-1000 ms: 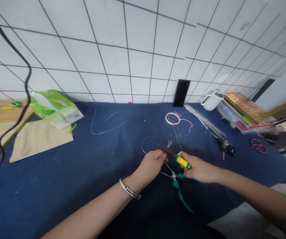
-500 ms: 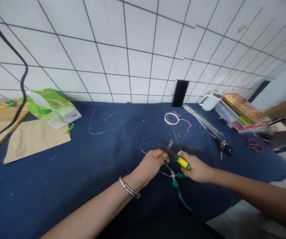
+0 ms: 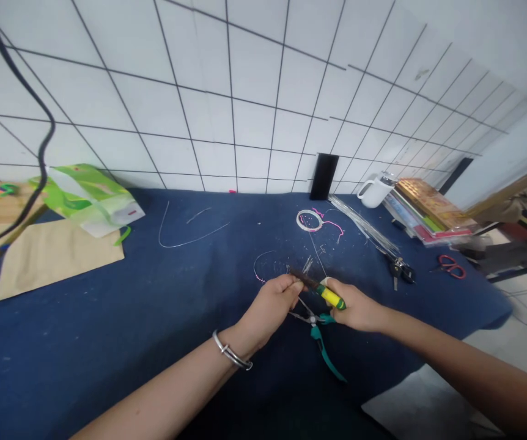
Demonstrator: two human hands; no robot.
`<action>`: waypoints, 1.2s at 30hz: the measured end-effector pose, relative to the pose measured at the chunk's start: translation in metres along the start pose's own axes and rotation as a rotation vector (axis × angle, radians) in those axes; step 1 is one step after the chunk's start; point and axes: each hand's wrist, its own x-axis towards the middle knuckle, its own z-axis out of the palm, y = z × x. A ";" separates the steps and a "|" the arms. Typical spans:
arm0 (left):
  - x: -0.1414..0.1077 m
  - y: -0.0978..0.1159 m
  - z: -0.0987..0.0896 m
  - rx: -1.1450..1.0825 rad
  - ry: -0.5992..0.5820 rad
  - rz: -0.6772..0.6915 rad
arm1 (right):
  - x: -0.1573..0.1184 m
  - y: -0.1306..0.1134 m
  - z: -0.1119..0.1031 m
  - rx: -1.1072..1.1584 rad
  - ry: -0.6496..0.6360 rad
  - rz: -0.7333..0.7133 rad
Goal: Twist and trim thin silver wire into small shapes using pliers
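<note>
My right hand (image 3: 357,307) is closed around pliers with a yellow-and-green handle (image 3: 333,298); their dark metal end reaches left to my other hand. My left hand (image 3: 275,299) pinches at the tip of that dark end, its fingers hiding what lies between them. A thin curved wire with small pink beads (image 3: 260,278) runs out on the far side of my left hand. Below both hands, teal-handled pliers (image 3: 322,348) lie on the blue cloth with their jaws apart. Several short wire pieces (image 3: 308,264) lie just beyond my fingers.
On the blue cloth (image 3: 121,324) are a white ring with pink cord (image 3: 309,220), a wire bundle (image 3: 359,221), keys (image 3: 396,272) and red scissors (image 3: 452,267). A white mug (image 3: 376,192) and stacked books (image 3: 433,211) stand right. Long wire (image 3: 194,240) and brown paper (image 3: 57,256) lie left.
The whole view has shifted slightly, so things appear a little further left. Both hands keep nearly the same pose, with the pliers' dark end still at my left fingertips.
</note>
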 end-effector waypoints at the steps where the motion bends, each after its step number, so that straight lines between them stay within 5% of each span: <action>1: 0.000 0.001 -0.001 0.002 0.013 0.004 | 0.001 -0.001 -0.002 0.029 -0.024 0.011; 12: 0.005 -0.001 -0.006 -0.025 0.065 -0.025 | 0.002 -0.015 -0.017 0.305 -0.207 0.115; 23: 0.012 0.000 -0.009 -0.122 0.035 -0.118 | 0.004 -0.019 -0.022 0.064 -0.145 0.144; 36: 0.020 -0.007 -0.010 -0.109 0.032 -0.162 | 0.014 0.002 0.000 0.002 -0.085 0.062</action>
